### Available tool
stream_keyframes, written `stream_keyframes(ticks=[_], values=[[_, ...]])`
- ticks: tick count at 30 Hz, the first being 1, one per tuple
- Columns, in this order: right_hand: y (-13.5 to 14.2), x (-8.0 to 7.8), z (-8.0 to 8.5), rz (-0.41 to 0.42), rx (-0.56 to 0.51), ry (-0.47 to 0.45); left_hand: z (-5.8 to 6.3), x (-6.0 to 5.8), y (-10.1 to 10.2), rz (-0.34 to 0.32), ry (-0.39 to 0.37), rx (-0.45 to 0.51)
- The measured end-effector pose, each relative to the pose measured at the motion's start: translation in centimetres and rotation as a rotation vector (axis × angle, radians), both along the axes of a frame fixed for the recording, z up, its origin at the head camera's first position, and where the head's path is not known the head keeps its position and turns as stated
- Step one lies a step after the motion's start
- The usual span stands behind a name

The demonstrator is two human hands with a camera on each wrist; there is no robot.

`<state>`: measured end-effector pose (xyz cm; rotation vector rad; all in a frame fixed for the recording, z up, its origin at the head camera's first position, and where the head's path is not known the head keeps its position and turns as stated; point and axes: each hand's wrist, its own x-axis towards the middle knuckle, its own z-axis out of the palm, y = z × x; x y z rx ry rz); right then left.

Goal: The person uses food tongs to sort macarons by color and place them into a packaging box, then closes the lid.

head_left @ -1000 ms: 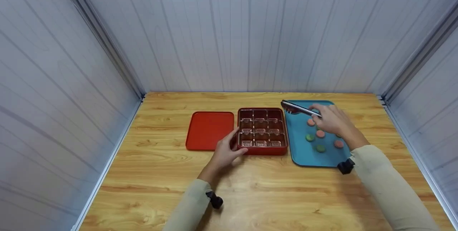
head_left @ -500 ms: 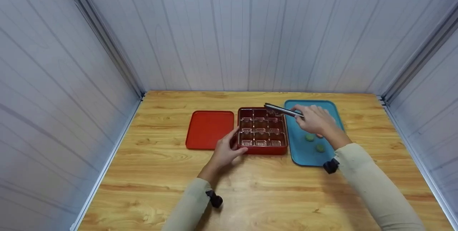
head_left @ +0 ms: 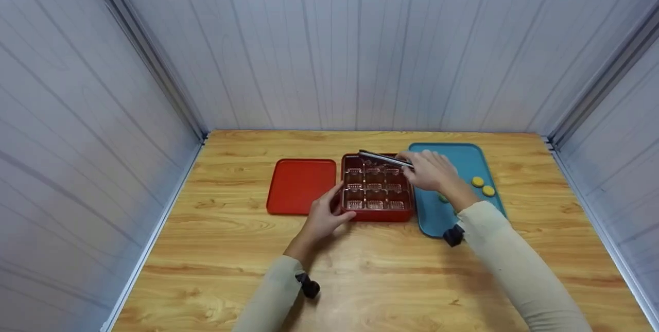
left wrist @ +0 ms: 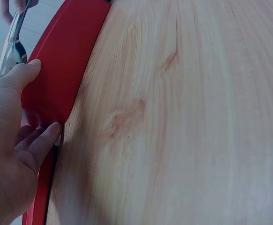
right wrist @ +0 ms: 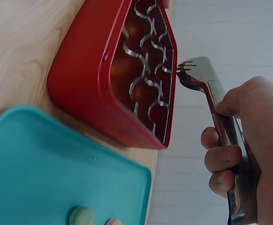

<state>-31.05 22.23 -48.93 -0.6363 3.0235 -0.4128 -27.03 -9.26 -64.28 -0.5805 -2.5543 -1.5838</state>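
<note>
My right hand (head_left: 430, 170) holds metal serving tongs (head_left: 383, 158), their toothed tips over the back row of a red box (head_left: 381, 215). In the right wrist view, nothing shows between the tips of the tongs. A clear divided insert (head_left: 375, 188) fills the box, and I see nothing in its compartments. My left hand (head_left: 323, 219) holds the front left corner of the box between thumb and fingers. Macarons lie on a blue tray (head_left: 435, 221) at right: two yellow macarons (head_left: 483, 186), a green macaron (right wrist: 82, 218) and a pink macaron (right wrist: 114, 222); my right arm hides others.
A flat red lid (head_left: 299, 188) lies on the wooden table (head_left: 391, 280), left of the box. White panel walls (head_left: 329, 54) rise behind the table and at both sides. A small black camera (head_left: 453, 236) sits on my right wrist.
My right hand has moved left with the tongs, from above the blue tray to above the back of the red box. My left hand and the box have stayed in place.
</note>
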Motion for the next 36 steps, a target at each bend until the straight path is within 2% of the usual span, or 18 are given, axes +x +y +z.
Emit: stream_keyframes(ticks=[5,7,13,15,20,22,23,24,26,31,34,36], values=[[-1.2,-0.4,0.0,0.012,-0.012,-0.001,-1.8,-1.0,-0.1,-0.011,-0.026,0.042],[-1.6,-0.5,0.0,0.015,-0.018,-0.004,-0.9,-0.7,0.0,-0.009,-0.063,0.062],[-2.3,-0.6,-0.4,0.016,-0.025,-0.018,1.5,0.6,0.2,-0.017,-0.104,0.067],[-2.5,-0.7,-0.7,0.011,-0.024,-0.024,0.9,0.3,0.2,-0.011,-0.118,0.072],[-3.0,-0.8,-1.5,-0.002,-0.006,-0.038,-1.3,-0.9,-0.1,-0.014,-0.058,0.060],[-3.2,-0.8,-1.8,-0.002,-0.002,-0.036,-1.1,-0.6,-0.1,-0.013,-0.025,0.049],[-3.2,-0.9,-1.9,0.000,-0.006,-0.031,-0.5,-0.3,-0.1,-0.014,-0.025,0.053],[-3.3,-0.9,-2.0,0.002,-0.009,-0.028,-0.7,-0.3,-0.1,-0.008,-0.001,0.040],[-3.6,-1.0,-2.1,0.000,-0.012,-0.020,0.3,0.2,0.0,-0.010,0.000,0.039],[-4.1,-1.1,-2.3,-0.016,0.004,-0.017,1.0,0.5,0.1,-0.008,0.008,0.037],[-4.3,-1.2,-2.3,-0.021,0.014,-0.018,0.0,0.0,0.0,-0.006,0.003,0.041],[-4.3,-1.2,-2.4,-0.021,0.018,-0.014,-0.6,-0.5,0.0,-0.004,-0.042,0.058]])
